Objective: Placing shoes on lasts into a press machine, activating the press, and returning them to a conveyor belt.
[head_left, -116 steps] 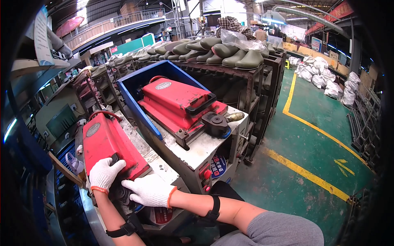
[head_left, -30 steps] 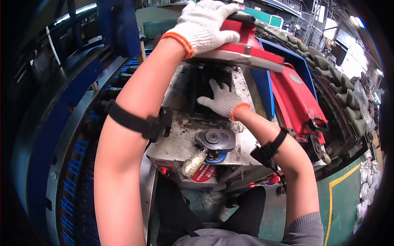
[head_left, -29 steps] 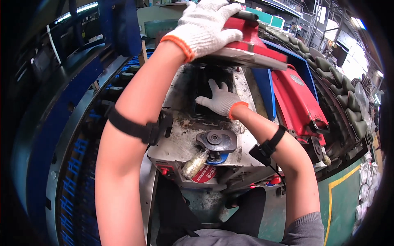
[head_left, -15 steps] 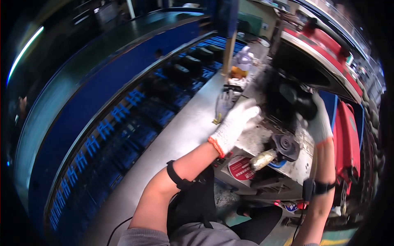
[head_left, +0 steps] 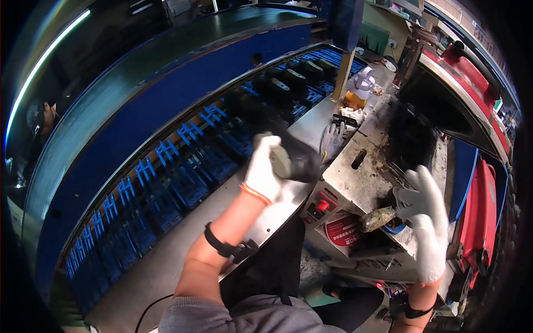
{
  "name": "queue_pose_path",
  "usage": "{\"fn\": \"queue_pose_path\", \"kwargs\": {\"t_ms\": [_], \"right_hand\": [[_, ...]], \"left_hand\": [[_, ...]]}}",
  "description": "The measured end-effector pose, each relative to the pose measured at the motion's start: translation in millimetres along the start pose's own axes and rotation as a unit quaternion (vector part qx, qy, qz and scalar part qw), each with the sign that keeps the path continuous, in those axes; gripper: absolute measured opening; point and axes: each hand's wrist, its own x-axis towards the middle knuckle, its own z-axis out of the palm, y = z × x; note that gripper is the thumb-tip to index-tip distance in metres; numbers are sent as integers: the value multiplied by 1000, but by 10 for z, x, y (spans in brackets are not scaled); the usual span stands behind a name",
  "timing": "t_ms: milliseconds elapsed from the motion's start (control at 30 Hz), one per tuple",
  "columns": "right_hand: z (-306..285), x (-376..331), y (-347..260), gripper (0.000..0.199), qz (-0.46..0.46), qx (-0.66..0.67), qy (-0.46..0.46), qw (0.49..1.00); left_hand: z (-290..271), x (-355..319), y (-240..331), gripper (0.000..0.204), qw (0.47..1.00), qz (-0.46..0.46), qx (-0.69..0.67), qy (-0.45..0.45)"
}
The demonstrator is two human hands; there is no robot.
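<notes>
My left hand (head_left: 263, 171), in a white knitted glove with an orange cuff, is closed on a black shoe (head_left: 304, 159). A grey-green block, apparently the top of a shoe last, fills the shoe's opening. The shoe is lifted over the metal ledge (head_left: 230, 225) beside the rack of blue bars (head_left: 189, 133); its far end is blurred. My right hand (head_left: 426, 222), gloved alike, hovers over the worn machine top (head_left: 355, 180) with fingers spread. Beside its fingertips lies a tool's wrapped handle (head_left: 378, 220); the hand hides the tool's dark head.
Several black shoes (head_left: 288, 80) stand on the rack's far end. A grey glove (head_left: 332, 140) and an amber-bottomed container (head_left: 355, 100) rest by the machine. A red switch (head_left: 322, 205) is on its front. A red-topped hood (head_left: 463, 72) and red panel (head_left: 477, 211) flank the right.
The shoe has gone from my right hand at the machine to my left hand, which has swung left over the ledge. My right hand has come down and nearer, over the tool.
</notes>
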Motion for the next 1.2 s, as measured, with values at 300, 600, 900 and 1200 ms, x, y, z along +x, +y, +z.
{"fn": "queue_pose_path", "kwargs": {"t_ms": [300, 600, 900, 1200], "right_hand": [[-598, -283, 498, 74, 1, -59, 193, 979], [-406, -261, 793, 70, 14, -35, 211, 977], [-244, -215, 726, 60, 18, -51, 227, 972], [-269, -442, 632, 61, 12, -62, 293, 954]], "left_hand": [[-1388, 2183, 881, 38, 925, 118, 300, 198], [-1665, 2215, 1135, 94, 852, 74, 503, 124], [-1533, 2133, 496, 119, 696, 337, 599, 208], [-1638, 2220, 1217, 123, 692, 178, 690, 113]]}}
